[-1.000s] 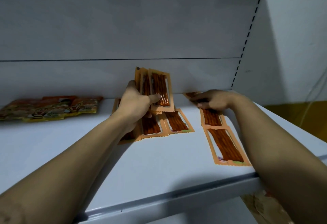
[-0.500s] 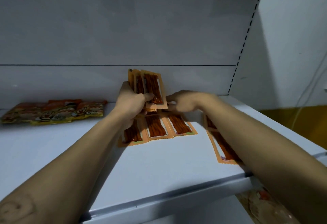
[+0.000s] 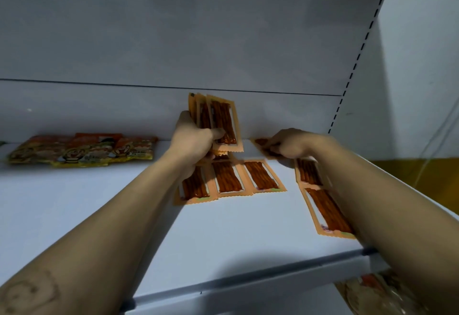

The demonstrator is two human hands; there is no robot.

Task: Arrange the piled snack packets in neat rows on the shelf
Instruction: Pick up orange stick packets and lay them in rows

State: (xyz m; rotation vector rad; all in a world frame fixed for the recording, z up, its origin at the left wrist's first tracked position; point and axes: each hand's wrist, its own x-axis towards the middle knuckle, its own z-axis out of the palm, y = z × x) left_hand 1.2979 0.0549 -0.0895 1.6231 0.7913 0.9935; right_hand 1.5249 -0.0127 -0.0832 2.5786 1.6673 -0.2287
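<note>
Left hand (image 3: 196,140) is up by the back wall gripping a fanned stack (image 3: 221,120) of the orange stick-snack packets, thumb across the front. I count three edges in the fan, could be more behind. Right hand (image 3: 290,144) is well apart from it, fingers curled down on one back packet (image 3: 260,143) lying angled at the rear of the shelf (image 3: 223,240).

Flat on the shelf: a row of three packets (image 3: 227,178) side by side in the middle, and two packets (image 3: 327,211) end to end on the right. Off to the left, three bigger snack bags (image 3: 84,152), overlapping.

Hard to see: the left forearm covers part of the row's leftmost packet, and the right forearm hides the edge of the right pair. There's some orange under the held stack I can't sort out, and blurry packaging (image 3: 367,290) below the shelf.
</note>
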